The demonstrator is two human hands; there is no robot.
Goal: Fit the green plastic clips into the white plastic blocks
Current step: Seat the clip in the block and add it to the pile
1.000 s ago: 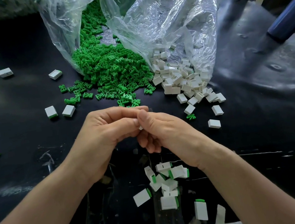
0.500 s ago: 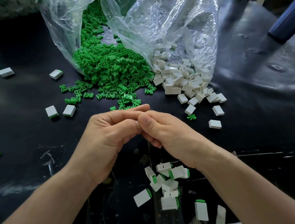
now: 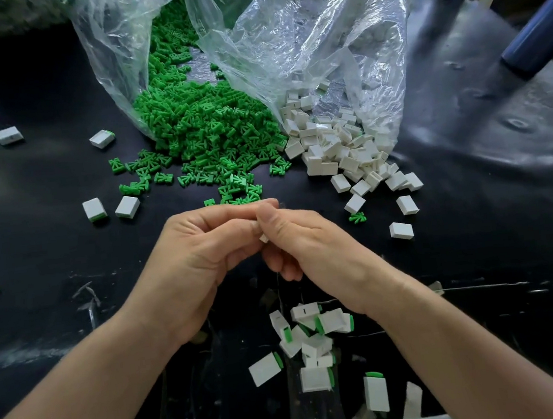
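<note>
1. Pinching one white block [image 3: 264, 238] between them, the left hand [image 3: 197, 252] and the right hand [image 3: 310, 243] meet fingertip to fingertip above the black table [image 3: 32, 257]. Only a corner of the block shows, and I cannot tell if a clip is inside it.
2. Both hands have their fingers curled, and they are pressed close together around this block.
3. A clear bag [image 3: 106, 56] lies open at the far side, on the left. The green clips [image 3: 203, 128] fill its mouth and spill out onto the table toward the hands.
4. A second clear bag [image 3: 317, 39] lies just beside it on the right. The loose white blocks [image 3: 329, 141] pour from its mouth, and some lie scattered apart in front of it.
5. Near the person, below the wrists, a small heap of fitted blocks [image 3: 312, 336] lies on the table, and most of them show a green edge.
6. A pair of blocks [image 3: 94, 209] lies side by side to the left of the spilled clips.
</note>
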